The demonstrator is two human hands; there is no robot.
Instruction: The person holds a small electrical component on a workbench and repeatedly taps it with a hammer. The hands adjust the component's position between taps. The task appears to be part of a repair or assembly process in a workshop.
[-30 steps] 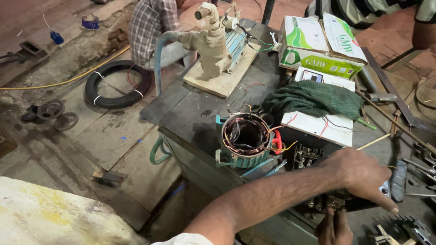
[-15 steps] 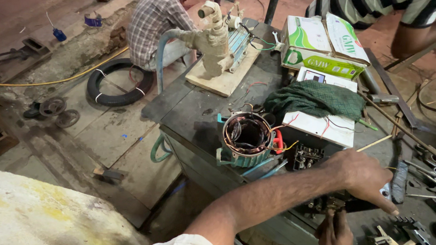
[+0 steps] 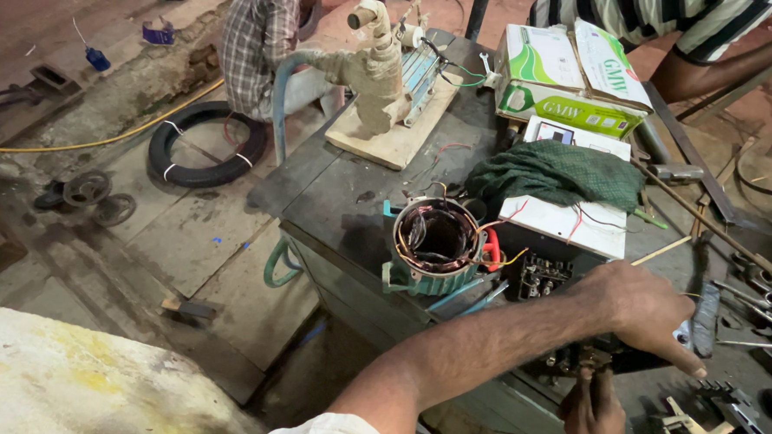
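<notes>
My left hand (image 3: 646,311) reaches across the metal workbench (image 3: 343,198) and lies palm down over a dark metal part (image 3: 571,360) at the bench's near edge, holding it. Just below, my right hand (image 3: 592,419) is closed on a thin tool (image 3: 586,371) whose tip points up into that part. To the left of my forearm stands a motor stator (image 3: 437,245) with copper windings in a teal housing, with red and yellow wires trailing from it.
A green cloth (image 3: 557,172) lies on a white box (image 3: 568,225) behind green-and-white cartons (image 3: 574,78). A pump (image 3: 375,65) sits on a wooden board. Loose hand tools (image 3: 764,294) lie at the right. One person in a checked shirt (image 3: 259,38) sits by a tyre (image 3: 203,144); another in stripes (image 3: 663,21) leans in.
Both hands stay on the dark part at the bench edge. The view has shifted slightly; nothing else has visibly moved.
</notes>
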